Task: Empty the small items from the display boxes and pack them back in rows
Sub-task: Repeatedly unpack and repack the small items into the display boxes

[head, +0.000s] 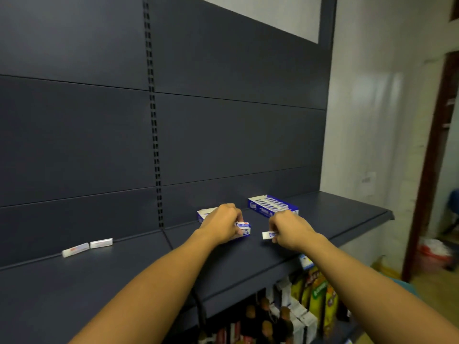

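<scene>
Two bare forearms reach from the lower edge of the view up over the front edge of a dark grey metal shelf (335, 219). The left hand (219, 225) lies on the shelf with its fingers curled around a small white and blue item (243, 225), holding it just over a low blue and white cardboard display box (244, 233) that the hand mostly covers. A white flap of this box (206, 212) shows behind the knuckles. The right hand (289, 228) is just beside it, toward the right end of the shelf, and pinches a second small white item with a blue mark (267, 235) between its curled fingers; the item points to the left, close above the shelf surface. Whether it touches the shelf I cannot tell.

Behind the right hand, near the back edge of the shelf, stands a second open blue and white display box (272, 206) with the small items packed inside in rows.

Well apart, toward the left end of the shelf and close to the back edge, two small white flat packs with red print (87, 247) lie end to end.

Behind the shelf rises a dark panelled back wall with a slotted upright (154, 125). Under the front edge, on a lower shelf, stand yellow packets (318, 294) and dark bottles (263, 321). At the right there is a pale wall (377, 95) and a brown door frame (432, 150).
</scene>
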A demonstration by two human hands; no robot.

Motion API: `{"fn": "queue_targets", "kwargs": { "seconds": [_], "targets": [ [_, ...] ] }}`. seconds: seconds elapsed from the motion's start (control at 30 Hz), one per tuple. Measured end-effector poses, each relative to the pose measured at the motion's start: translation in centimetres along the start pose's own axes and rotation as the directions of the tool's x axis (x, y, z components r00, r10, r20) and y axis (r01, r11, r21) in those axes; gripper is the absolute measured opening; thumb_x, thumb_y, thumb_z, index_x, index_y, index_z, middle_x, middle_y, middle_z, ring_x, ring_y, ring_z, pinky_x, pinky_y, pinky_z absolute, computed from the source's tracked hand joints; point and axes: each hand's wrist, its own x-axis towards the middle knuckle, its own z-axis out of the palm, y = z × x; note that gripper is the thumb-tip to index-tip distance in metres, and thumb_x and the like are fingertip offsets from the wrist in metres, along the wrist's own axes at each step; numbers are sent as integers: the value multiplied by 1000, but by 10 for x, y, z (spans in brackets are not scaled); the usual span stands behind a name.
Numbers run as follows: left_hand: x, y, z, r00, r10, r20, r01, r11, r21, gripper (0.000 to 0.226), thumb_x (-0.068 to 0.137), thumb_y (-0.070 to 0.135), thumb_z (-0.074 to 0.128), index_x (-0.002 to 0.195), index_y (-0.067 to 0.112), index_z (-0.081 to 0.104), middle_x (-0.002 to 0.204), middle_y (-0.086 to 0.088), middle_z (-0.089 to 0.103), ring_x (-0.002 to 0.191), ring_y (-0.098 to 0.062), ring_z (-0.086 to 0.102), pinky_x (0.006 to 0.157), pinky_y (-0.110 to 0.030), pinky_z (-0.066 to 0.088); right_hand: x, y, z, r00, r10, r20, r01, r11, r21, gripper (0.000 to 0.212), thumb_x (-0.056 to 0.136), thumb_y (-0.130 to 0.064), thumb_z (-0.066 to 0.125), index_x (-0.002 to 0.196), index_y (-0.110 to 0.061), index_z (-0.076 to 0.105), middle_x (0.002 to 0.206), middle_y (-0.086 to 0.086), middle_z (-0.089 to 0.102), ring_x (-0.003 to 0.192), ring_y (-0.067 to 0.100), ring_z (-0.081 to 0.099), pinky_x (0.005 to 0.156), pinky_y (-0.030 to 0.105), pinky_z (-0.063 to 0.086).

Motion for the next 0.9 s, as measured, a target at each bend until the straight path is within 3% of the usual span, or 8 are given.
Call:
{"fn": "queue_targets", "kwargs": {
  "seconds": [0.13, 0.27, 0.4, 0.63, 0.9],
  "targets": [
    [10, 49, 20, 1000, -12, -9, 11, 999, -41, 21, 85, 29, 78, 102, 22, 67, 110, 5, 54, 92, -15, 54, 78, -32, 46, -30, 46, -6, 1000, 31, -2, -31, 999, -45, 9, 81, -17, 68, 84, -21, 61, 96, 3, 59, 82, 25, 59, 65, 30, 45],
    [18, 92, 39, 1000, -11, -28, 10, 999, -44, 20, 85, 29, 77, 100, 22, 66, 112, 3, 55, 98, -18, 56, 79, -32, 46, -55, 89, -12, 999, 47, 18, -46, 996, -71, 10, 79, -16, 67, 88, -18, 64, 103, 5, 61, 90, 27, 63, 66, 30, 46],
    [28, 119, 51, 999, -34, -23, 33, 998, -49, 16, 85, 27, 76, 97, 22, 65, 111, 2, 56, 98, -18, 57, 81, -33, 49, -66, 122, -25, 997, 81, 10, -80, 995, -65, 11, 79, -15, 68, 83, -21, 60, 97, 3, 59, 85, 25, 61, 66, 31, 45],
    [60, 137, 56, 999, -40, 19, 41, 998, -37, 14, 84, 20, 73, 95, 23, 63, 109, 0, 56, 94, -17, 57, 84, -35, 56, -63, 157, -30, 994, 112, -5, -112, 993, -47, 14, 79, -11, 68, 81, -21, 59, 90, 1, 55, 76, 23, 56, 62, 31, 43],
    [110, 134, 75, 1000, 4, 0, -4, 999, -45, 23, 88, 20, 71, 110, 18, 65, 116, -3, 60, 102, -17, 60, 84, -31, 54, -20, 194, -15, 995, 103, 4, -102, 994, -32, 14, 83, -11, 68, 80, -21, 58, 87, -1, 54, 74, 18, 54, 60, 29, 41]
  ]
}}
